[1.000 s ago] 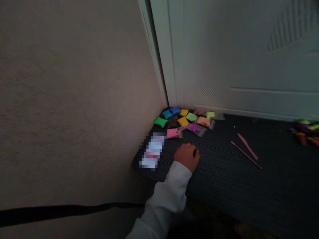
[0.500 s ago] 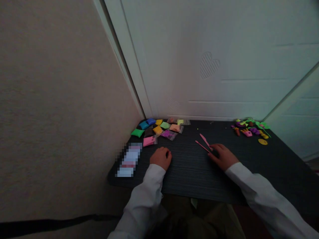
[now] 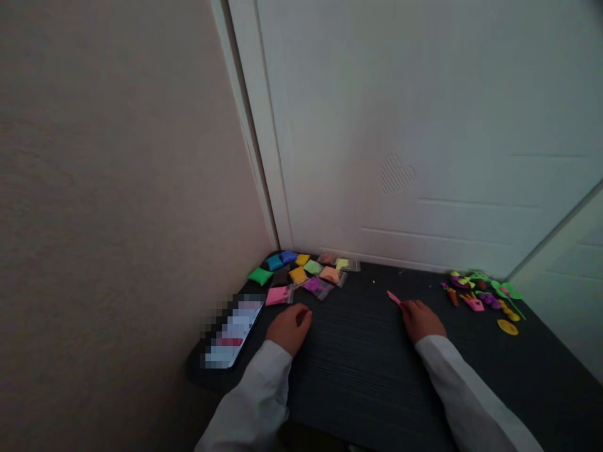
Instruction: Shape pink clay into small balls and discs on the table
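My left hand [image 3: 288, 329] rests on the dark table with its fingers curled in, a small gap showing by the thumb. Nothing is seen in it. A pink bag of modelling clay [image 3: 279, 295] lies just beyond its knuckles. Further right, my right hand [image 3: 423, 321] is closed, palm down, over a pink plastic clay knife [image 3: 394, 297]. The blade sticks out past the fingertips toward the back left; the handle is hidden under the hand.
Several bags of coloured clay, including a purple one [image 3: 317, 287], lie at the back left. A phone [image 3: 235, 331] with a blurred screen lies left. Finished clay pieces, among them a green flower [image 3: 506, 290] and a yellow disc [image 3: 507, 327], sit at right. A white door [image 3: 339, 125] stands behind.
The view has tilted upward. My right hand has closed further over the pink tools; the thin pink stick that lay beside the knife is out of sight. My left hand stays curled.
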Demonstrator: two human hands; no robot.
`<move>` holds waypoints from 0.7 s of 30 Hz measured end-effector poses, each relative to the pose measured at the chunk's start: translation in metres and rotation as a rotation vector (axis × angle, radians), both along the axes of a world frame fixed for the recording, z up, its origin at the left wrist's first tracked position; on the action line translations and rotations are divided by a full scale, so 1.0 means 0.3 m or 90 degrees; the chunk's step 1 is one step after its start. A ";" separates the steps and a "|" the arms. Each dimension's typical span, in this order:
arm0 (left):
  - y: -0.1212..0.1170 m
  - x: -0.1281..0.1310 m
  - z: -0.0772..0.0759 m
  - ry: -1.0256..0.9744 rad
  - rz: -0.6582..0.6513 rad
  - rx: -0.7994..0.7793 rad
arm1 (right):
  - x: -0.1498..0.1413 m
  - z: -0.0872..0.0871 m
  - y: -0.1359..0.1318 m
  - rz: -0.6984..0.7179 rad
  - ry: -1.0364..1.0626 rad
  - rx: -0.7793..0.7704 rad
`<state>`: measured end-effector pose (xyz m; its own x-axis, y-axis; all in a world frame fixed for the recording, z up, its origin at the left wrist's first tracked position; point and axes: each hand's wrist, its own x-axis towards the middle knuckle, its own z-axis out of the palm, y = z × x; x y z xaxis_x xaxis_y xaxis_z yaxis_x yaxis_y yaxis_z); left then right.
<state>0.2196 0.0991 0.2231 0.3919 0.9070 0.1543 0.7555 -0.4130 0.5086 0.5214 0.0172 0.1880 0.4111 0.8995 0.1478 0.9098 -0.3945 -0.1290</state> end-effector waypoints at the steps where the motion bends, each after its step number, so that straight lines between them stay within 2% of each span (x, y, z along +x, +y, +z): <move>1: 0.006 -0.002 -0.001 -0.018 0.003 0.019 | 0.008 -0.003 -0.001 -0.011 0.003 -0.003; 8: 0.093 0.046 -0.008 -0.017 0.029 0.103 | 0.012 -0.008 -0.001 -0.067 0.007 -0.010; 13: 0.150 0.160 -0.034 0.115 -0.014 0.210 | 0.011 -0.007 -0.007 -0.113 0.005 -0.005; 17: 0.164 0.226 -0.084 0.212 0.003 0.196 | -0.004 0.010 -0.023 -0.132 -0.013 0.034; 21: 0.188 0.222 -0.099 0.230 -0.045 0.183 | -0.025 0.035 -0.039 -0.110 -0.025 0.086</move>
<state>0.2863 0.1555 0.1933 0.5259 0.8166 0.2381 0.8282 -0.5554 0.0754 0.5139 0.0056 0.1986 0.5492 0.7868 0.2817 0.8353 -0.5269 -0.1566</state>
